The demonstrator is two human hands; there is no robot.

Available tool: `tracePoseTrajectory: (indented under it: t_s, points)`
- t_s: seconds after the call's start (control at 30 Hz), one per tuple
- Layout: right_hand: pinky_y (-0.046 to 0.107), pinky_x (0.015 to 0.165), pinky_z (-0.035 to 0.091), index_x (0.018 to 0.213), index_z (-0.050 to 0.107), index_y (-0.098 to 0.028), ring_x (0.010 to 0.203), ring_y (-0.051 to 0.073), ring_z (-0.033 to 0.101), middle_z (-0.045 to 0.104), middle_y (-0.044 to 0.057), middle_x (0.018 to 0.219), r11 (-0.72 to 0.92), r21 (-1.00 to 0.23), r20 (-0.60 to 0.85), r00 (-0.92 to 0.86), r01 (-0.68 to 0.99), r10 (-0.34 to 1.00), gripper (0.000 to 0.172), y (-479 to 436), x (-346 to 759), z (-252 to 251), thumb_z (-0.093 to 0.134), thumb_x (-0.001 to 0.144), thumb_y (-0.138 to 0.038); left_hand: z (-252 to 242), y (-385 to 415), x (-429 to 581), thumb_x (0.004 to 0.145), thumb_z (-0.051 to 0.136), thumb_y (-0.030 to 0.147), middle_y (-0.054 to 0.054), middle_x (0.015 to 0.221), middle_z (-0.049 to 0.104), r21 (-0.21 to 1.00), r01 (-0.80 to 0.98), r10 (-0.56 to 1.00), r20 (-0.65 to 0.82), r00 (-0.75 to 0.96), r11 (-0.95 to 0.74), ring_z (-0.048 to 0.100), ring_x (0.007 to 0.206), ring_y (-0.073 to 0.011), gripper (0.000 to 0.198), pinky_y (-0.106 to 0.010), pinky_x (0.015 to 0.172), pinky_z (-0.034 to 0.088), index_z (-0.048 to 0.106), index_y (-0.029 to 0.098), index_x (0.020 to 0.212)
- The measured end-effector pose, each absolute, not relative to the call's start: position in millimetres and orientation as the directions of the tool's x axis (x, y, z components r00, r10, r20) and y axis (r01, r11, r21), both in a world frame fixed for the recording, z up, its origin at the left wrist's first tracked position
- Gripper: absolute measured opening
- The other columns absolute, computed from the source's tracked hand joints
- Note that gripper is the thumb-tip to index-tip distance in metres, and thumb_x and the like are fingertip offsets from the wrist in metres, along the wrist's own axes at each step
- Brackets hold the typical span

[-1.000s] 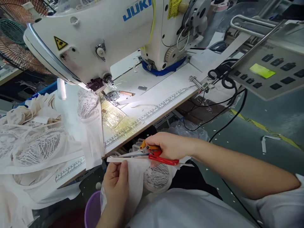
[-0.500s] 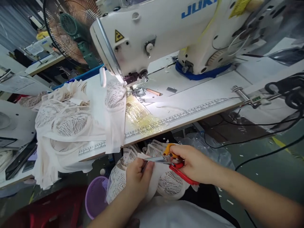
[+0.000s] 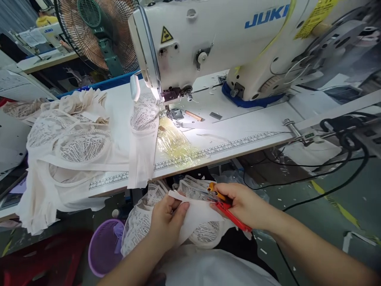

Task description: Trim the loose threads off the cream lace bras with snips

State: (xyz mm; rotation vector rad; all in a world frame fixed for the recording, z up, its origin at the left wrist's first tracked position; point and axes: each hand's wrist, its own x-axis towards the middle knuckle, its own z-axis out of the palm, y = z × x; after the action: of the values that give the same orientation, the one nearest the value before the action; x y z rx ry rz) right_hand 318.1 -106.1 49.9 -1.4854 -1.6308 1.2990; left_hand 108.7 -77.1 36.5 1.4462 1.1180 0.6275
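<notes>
My left hand (image 3: 168,217) pinches the white band of a lace garment piece (image 3: 196,222) lying in my lap, below the table's front edge. My right hand (image 3: 242,204) is closed round red-and-orange thread snips (image 3: 228,208), whose blades lie against the top edge of that same band. Both hands are close together, just in front of the sewing table (image 3: 238,131).
A white Juki sewing machine (image 3: 226,43) stands on the table with its lamp lit. A heap of white lace pieces (image 3: 74,147) covers the table's left side. A purple bin (image 3: 104,246) sits on the floor at left, a fan (image 3: 98,35) behind, black cables (image 3: 342,147) at right.
The view has swung left and down. My left hand has shifted along the band and my right hand with the snips has moved a little right on it.
</notes>
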Motion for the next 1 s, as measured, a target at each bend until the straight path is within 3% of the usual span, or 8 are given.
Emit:
tracePoseTrajectory:
  t_s: [0.13,0.27,0.37,0.43,0.57,0.73,0.83,1.0]
  points:
    - [0.021,0.046,0.026,0.057,0.032,-0.021,0.053,0.009,0.028,0.033,-0.005,0.057,-0.075,-0.931,-0.192,-0.304,0.357,0.933,0.026,-101,318,53,0.051,0.073,-0.029,38,-71,104,0.083,0.055,0.029,-0.005,0.077,0.066,0.958,0.256,0.889,-0.228,0.396,0.131,0.061,0.065,-0.0166,0.012,-0.023,0.05,0.046,0.057,0.018,0.085]
    - [0.02,0.043,0.025,0.057,0.034,-0.021,0.051,0.009,0.028,0.032,-0.007,0.054,-0.099,-0.937,-0.211,-0.316,0.335,0.925,0.025,-97,319,53,0.052,0.07,-0.031,55,-66,99,0.078,0.058,0.009,-0.006,0.104,0.061,0.838,0.333,0.892,0.342,0.297,-0.432,0.06,0.098,-0.0204,0.025,-0.034,0.082,0.051,0.053,0.022,0.099]
    - [0.019,0.041,0.022,0.056,0.031,-0.022,0.049,0.008,0.025,0.028,-0.008,0.053,-0.107,-0.933,-0.223,-0.32,0.342,0.921,0.028,-97,317,52,0.055,0.068,-0.029,72,-69,106,0.074,0.058,0.001,-0.006,0.095,0.065,0.507,0.305,0.575,0.553,0.603,-0.807,0.06,0.095,-0.0196,0.031,-0.035,0.087,0.049,0.054,0.02,0.099]
    - [0.018,0.042,0.024,0.058,0.034,-0.021,0.05,0.008,0.027,0.029,-0.007,0.054,-0.11,-0.936,-0.228,-0.337,0.335,0.914,0.024,-97,315,50,0.055,0.067,-0.027,77,-70,115,0.077,0.057,0.004,-0.007,0.09,0.068,0.358,0.265,0.42,0.479,0.771,-0.895,0.061,0.095,-0.0221,0.022,-0.039,0.092,0.047,0.057,0.017,0.095]
    - [0.019,0.043,0.026,0.058,0.034,-0.021,0.052,0.008,0.029,0.033,-0.007,0.055,-0.098,-0.941,-0.223,-0.372,0.325,0.901,0.021,-98,312,46,0.054,0.064,-0.02,75,-67,132,0.085,0.048,0.017,-0.011,0.082,0.07,0.284,0.375,0.443,0.236,0.865,-0.883,0.063,0.095,-0.0298,0.015,-0.057,0.1,0.036,0.063,0.014,0.087]
    - [0.019,0.043,0.026,0.059,0.036,-0.02,0.05,0.008,0.03,0.034,-0.007,0.054,-0.105,-0.949,-0.222,-0.395,0.296,0.892,0.02,-100,315,43,0.055,0.065,-0.023,72,-56,134,0.088,0.042,0.019,-0.003,0.068,0.065,0.52,0.423,0.441,-0.097,0.892,-0.742,0.062,0.067,-0.0191,0.023,-0.051,0.099,0.038,0.063,0.017,0.079]
    - [0.019,0.044,0.028,0.062,0.04,-0.02,0.05,0.008,0.033,0.037,-0.007,0.055,-0.122,-0.952,-0.228,-0.384,0.281,0.895,0.02,-100,321,43,0.056,0.069,-0.029,71,-53,131,0.088,0.04,0.02,0.0,0.063,0.058,0.637,0.506,0.536,-0.167,0.827,-0.581,0.056,0.06,-0.0157,0.025,-0.036,0.077,0.049,0.054,0.018,0.067]
    - [0.019,0.044,0.025,0.059,0.034,-0.02,0.051,0.008,0.028,0.034,-0.007,0.054,-0.048,-0.938,-0.17,-0.336,0.343,0.926,0.031,-98,328,46,0.057,0.073,-0.036,64,-51,131,0.087,0.042,0.026,0.001,0.061,0.053,0.725,0.583,0.661,-0.237,0.712,-0.368,0.051,0.056,-0.0141,0.024,-0.024,0.052,0.039,0.049,0.019,0.064]
